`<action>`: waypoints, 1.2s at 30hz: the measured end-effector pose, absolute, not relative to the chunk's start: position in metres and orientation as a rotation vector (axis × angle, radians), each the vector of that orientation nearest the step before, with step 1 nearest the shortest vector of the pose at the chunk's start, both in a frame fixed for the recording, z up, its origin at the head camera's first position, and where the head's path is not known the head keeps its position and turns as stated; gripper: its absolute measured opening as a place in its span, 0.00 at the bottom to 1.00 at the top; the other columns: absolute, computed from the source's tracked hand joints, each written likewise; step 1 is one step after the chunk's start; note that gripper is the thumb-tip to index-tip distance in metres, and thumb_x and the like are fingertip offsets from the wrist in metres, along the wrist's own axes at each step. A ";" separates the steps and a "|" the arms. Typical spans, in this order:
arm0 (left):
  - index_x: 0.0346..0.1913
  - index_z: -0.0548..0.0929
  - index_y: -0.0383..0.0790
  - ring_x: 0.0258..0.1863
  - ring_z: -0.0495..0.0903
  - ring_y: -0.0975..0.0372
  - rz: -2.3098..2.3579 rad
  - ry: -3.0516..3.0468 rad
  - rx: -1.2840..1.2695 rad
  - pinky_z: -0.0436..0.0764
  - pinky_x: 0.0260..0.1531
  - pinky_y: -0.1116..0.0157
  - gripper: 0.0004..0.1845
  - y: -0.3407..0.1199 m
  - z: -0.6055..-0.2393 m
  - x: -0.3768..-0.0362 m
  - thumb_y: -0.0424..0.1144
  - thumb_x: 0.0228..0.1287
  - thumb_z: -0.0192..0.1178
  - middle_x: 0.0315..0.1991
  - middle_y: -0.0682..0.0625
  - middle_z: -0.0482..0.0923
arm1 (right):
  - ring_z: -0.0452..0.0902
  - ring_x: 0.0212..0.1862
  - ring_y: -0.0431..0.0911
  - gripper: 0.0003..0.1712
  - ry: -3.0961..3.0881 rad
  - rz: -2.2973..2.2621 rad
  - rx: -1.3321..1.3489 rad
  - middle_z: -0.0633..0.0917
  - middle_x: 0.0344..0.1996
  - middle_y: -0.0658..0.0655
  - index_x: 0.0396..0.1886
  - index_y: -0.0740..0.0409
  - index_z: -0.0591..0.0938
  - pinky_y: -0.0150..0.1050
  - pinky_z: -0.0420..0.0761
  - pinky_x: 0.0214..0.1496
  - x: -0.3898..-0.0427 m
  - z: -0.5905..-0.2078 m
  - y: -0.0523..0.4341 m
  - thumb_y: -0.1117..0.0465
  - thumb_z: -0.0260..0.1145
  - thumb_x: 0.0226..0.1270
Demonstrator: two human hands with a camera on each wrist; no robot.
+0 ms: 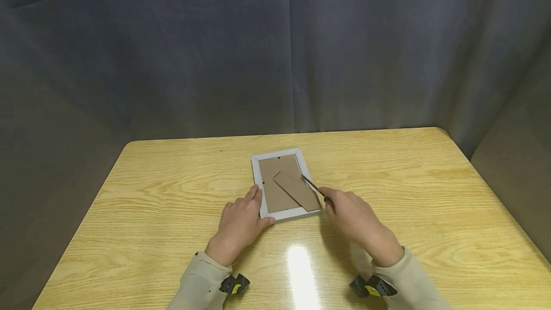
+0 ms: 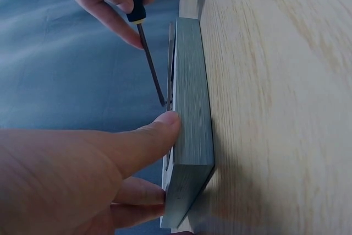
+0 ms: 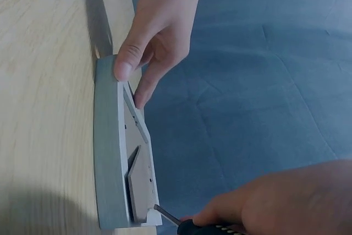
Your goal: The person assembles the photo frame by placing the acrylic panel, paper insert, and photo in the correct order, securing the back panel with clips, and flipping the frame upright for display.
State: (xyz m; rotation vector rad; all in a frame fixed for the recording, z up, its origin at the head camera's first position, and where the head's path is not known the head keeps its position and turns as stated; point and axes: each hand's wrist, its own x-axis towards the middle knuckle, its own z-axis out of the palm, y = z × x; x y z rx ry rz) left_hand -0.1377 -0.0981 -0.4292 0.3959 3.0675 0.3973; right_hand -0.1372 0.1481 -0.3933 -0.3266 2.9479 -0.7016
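The picture frame (image 1: 284, 184) lies face down in the middle of the counter (image 1: 172, 214), the left hand (image 1: 239, 224) pinching its near corner while the right hand (image 1: 353, 216) grips a screwdriver (image 1: 313, 186) whose tip touches the frame's right edge.

Looked like a staged recording booth or lab setup, not a home. A grey-blue cloth backdrop (image 1: 275, 47) hung on all sides behind a plain wooden table (image 1: 387, 214) with a glossy top and light glare. Wrist-worn camera mounts (image 1: 234, 285) showed at both sleeves. No furniture or room decor was visible.
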 end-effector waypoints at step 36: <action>0.70 0.72 0.30 0.51 0.85 0.43 0.391 3.066 0.391 0.81 0.53 0.45 0.42 -0.097 -0.429 -0.137 0.55 0.60 0.70 0.74 0.38 0.68 | 0.54 0.18 0.42 0.25 2.960 -0.676 -0.309 0.66 0.15 0.52 0.66 0.62 0.79 0.35 0.59 0.20 -0.136 -0.395 0.145 0.69 0.53 0.71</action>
